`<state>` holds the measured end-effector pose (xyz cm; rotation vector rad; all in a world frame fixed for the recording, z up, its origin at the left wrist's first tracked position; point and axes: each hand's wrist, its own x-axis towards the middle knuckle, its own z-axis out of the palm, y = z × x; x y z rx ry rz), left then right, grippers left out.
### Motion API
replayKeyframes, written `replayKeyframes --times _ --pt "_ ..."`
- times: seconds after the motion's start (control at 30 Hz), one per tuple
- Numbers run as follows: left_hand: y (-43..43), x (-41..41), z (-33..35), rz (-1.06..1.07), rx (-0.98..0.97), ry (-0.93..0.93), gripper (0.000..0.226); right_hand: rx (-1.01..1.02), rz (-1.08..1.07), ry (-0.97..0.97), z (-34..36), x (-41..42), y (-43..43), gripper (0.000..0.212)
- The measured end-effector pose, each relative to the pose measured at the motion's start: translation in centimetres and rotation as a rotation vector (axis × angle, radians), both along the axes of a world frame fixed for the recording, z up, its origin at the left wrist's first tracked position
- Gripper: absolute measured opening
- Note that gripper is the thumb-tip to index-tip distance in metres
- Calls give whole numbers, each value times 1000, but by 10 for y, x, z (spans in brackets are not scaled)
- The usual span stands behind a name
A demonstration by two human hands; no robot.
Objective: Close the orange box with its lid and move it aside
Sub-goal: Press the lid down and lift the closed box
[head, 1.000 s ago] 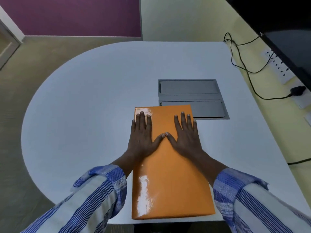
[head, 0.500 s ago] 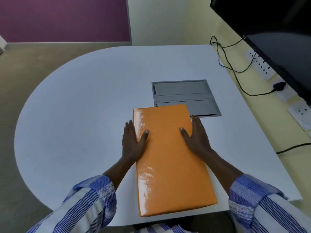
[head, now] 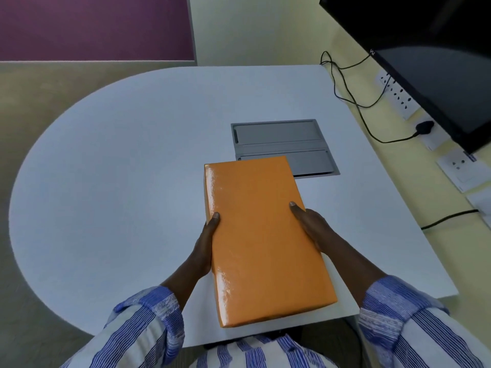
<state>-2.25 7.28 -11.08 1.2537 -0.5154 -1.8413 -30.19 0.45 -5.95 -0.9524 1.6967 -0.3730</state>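
Holding the orange box (head: 263, 240) from both long sides, I have my left hand (head: 206, 244) clamped on its left edge and my right hand (head: 312, 229) clamped on its right edge, each thumb lying over the top face and the other fingers hidden down the sides; each grip is closed on the box, not loose beside it. The box lies lengthwise on the white worktop (head: 127, 187), its near end close to the front edge by my body, its far corner overlapping the grey recessed panel (head: 281, 144) set into the surface; whether it rests flat or is just lifted I cannot tell from this view. The lid looks seated, since I see one unbroken glossy orange top with no gap at the rim, so I judge the closing done and the step in hand to be moving the box aside. To do that well I would keep the squeeze even on both sides so the lid does not skew or pop; the shiny wrap looks slippery, so I would press inward rather than trust the thumbs alone. I would carry it level and low and set it down flat; the broad open worktop to my left looks the better place, well apart from the black cable (head: 353, 102) and the dark screen (head: 435, 65) on my right, where a swing could snag.
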Motion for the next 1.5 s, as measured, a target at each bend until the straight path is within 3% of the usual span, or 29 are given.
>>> replayKeyframes --times 0.23,0.57,0.83,1.0,1.17,1.27,1.37,1.43,1.5 --pt "-16 -39 14 -7 47 -4 72 -10 -10 -45 15 -45 -18 79" --pt "-60 -181 31 -22 -4 8 78 -111 -117 45 37 -182 -40 80" --pt "-76 -290 22 -100 8 44 76 -95 -148 194 36 -285 -47 91" --pt "-76 -331 11 -119 -5 27 78 -121 -106 334 24 -320 -47 85" --pt "-76 -352 7 -122 -24 -3 78 -147 -96 354 10 -339 -45 81" --pt "-79 -358 6 -121 -33 1 78 -276 -94 435 11 -336 -41 75" --pt "-82 -366 7 -117 -43 -15 78 -547 29 703 14 -318 -31 75" --pt "-83 -373 7 -108 -38 -26 80 -693 246 771 11 -301 -20 77" --pt "-85 -380 9 -110 -41 -34 80 -712 424 784 3 -287 -13 79"
